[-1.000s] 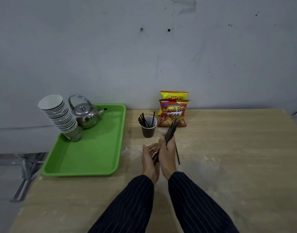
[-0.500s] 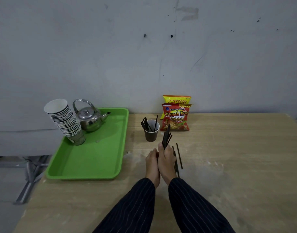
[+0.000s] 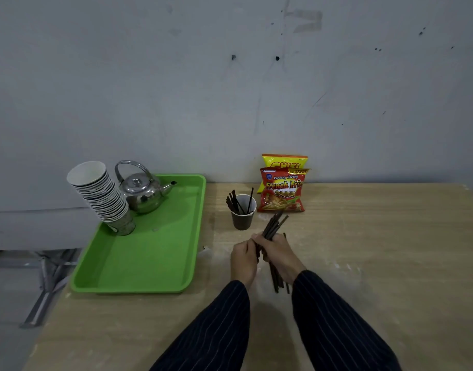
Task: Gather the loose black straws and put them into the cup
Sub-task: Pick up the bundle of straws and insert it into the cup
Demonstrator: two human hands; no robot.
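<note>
Field note, head view only. I have a bundle of black straws (image 3: 272,228) gathered between both hands over the table (image 3: 377,250), just in front of the cup (image 3: 242,219), which stands near the snack packets (image 3: 283,190) and already holds several straws leaning against its rim. My right hand (image 3: 279,257) is wrapped around the bundle's middle; the left hand (image 3: 243,259) is curled against it from the side, fingers closed on the same sticks, so the two hands are pressed close together with the bundle between them. The upper ends fan out toward the packets, the lower ends poke out below my right wrist, uneven in length. I judge these to be very light, thin and fairly stiff, smooth enough to slide past each other; a loose grip would let single ones slip out, a hard squeeze might kink them. Best hold, I think, is around the middle with the ends tapped level first. The cup looks like light paper and could tip if the bundle knocks its rim. Both forearms, in dark striped sleeves (image 3: 337,330), come in low from the near edge, wrists slightly raised. The green tray (image 3: 139,263) with kettle (image 3: 140,192) and cup stack (image 3: 101,194) sits well apart to the left.
</note>
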